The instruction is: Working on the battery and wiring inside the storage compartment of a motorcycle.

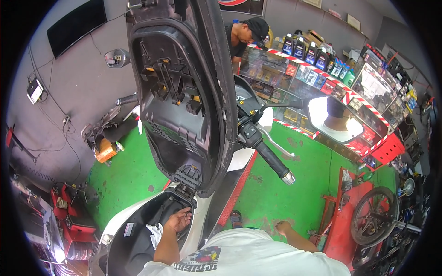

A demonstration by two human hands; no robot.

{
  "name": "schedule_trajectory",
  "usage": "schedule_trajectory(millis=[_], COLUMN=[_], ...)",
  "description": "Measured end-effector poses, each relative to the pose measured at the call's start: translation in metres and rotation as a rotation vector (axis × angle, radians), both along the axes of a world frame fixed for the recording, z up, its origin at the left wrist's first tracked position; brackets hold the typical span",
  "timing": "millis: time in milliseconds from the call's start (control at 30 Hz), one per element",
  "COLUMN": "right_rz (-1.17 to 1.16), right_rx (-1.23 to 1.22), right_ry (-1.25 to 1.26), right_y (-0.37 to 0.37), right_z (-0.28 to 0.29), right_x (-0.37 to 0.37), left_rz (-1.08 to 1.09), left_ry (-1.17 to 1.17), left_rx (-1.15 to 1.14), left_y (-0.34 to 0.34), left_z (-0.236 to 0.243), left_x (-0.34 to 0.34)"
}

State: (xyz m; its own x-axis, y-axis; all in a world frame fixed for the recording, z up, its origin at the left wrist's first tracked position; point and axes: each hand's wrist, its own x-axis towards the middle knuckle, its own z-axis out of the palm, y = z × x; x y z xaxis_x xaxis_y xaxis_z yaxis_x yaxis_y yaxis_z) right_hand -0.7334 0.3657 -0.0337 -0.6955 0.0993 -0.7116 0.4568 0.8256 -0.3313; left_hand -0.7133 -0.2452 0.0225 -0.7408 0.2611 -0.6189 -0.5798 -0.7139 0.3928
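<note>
A scooter stands before me with its black seat [182, 106] raised upright on the hinge [186, 181], its hollow underside facing me. My left hand [178, 221] reaches into the open under-seat compartment [133, 241], near its front wall just below the hinge. Its fingers are curled together; whatever they grip is hidden. A crumpled white paper or cloth [156, 234] lies in the compartment beside that wrist. Low over the green floor, away from the scooter, my right hand [283, 227] has its fingers loosely apart with nothing visible in them.
The right handlebar grip [271, 161] and mirror [335, 119] jut out at the right. Behind them, a person in a black cap [255, 30] is by a glass display counter [276, 69] topped with bottles. A wheel [375, 216] rests by a red stand [343, 221]; a red toolbox [76, 230] is left.
</note>
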Motion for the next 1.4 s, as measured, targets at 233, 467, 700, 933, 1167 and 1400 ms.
schedule_trajectory(millis=[233,467,700,933,1167,1400], right_rz=[0.768,0.381,0.854,0.908,0.391,0.327], right_rx=[0.236,0.149,0.285,0.305,0.088,0.077], right_ry=[0.172,0.104,0.208,0.062,0.092,0.161], right_y=[0.015,-0.007,0.014,0.01,0.008,-0.004], right_z=[-0.027,-0.011,-0.041,-0.011,-0.015,0.009], right_x=[-0.006,-0.017,-0.016,-0.016,-0.026,-0.02], left_rz=[-0.444,-0.751,-0.175,-0.171,-0.615,-0.256], left_ry=[0.137,0.45,-0.206,0.098,0.329,-0.158], left_rx=[-0.782,-1.638,-0.749,-0.36,-1.342,-1.073], left_y=[-0.001,0.013,0.029,0.004,0.012,0.025], left_z=[0.021,0.03,0.02,0.015,0.022,0.008], left_x=[-0.007,-0.024,-0.029,-0.005,-0.016,-0.028])
